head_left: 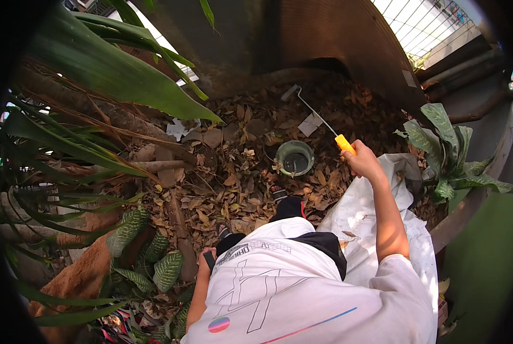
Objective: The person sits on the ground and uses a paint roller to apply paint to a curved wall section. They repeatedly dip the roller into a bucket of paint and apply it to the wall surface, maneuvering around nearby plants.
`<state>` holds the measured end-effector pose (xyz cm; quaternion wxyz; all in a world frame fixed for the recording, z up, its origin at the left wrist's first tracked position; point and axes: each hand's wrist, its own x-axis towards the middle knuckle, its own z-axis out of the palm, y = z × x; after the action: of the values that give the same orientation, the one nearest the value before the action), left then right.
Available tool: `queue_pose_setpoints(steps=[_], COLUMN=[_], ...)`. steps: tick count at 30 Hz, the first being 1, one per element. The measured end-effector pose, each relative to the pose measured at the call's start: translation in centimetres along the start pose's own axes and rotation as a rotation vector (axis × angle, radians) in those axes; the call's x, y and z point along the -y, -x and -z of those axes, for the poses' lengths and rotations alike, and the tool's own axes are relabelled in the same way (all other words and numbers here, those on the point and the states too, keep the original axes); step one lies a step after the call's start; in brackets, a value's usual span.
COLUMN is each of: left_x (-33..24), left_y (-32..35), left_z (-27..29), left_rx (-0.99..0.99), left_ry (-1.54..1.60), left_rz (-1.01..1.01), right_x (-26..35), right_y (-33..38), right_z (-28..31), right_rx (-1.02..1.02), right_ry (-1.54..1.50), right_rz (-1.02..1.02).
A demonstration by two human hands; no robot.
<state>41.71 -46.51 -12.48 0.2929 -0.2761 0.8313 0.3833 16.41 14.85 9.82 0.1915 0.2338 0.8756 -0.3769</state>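
Observation:
My right hand [359, 160] is closed around the yellow handle of a paint roller [318, 116], held out ahead of me to the right. The roller's thin metal frame reaches away to its grey roller head [290, 93], which is over the leaves near the dark upright sheet. Low at my left side, my left hand [204, 260] is by my hip with its fingers curled at a small black object [210, 260] whose kind I cannot make out. Between my feet and the roller stands a round green bucket [308, 167] with what looks like liquid inside.
Dry leaves [233, 178] cover the ground. A curved brown sheet [377, 63] rises ahead. White sheeting [354, 212] lies at my right, beside a leafy plant [457, 149]. Long green leaves [113, 69] hang at the left, above a branch [159, 166]. A pale flat piece [310, 124] lies beyond the bucket.

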Motion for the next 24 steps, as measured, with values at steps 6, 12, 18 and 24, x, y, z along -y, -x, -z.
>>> queue_pose_setpoints(steps=[6,12,18,24], left_x=[-6.2,-10.5,-8.4,-4.9], left_y=[1.1,2.2,3.9,5.2], left_z=[1.0,0.8,0.4,0.6], left_rx=[-0.024,0.013,-0.028,-0.05], left_ry=[-0.123,-0.152,-0.15,-0.124], left_rz=[-0.045,0.093,0.097,0.118], right_x=[-5.0,-10.0,-12.7,-14.4], right_y=[0.6,-3.6,-8.7,-12.5], right_z=[-1.1,-10.2,-17.7,-22.3], right_rx=[0.197,0.328,0.402,0.464], right_ry=[0.135,0.132,-0.005,-0.054], right_rz=[-0.134,-0.258,-0.349,-0.487])
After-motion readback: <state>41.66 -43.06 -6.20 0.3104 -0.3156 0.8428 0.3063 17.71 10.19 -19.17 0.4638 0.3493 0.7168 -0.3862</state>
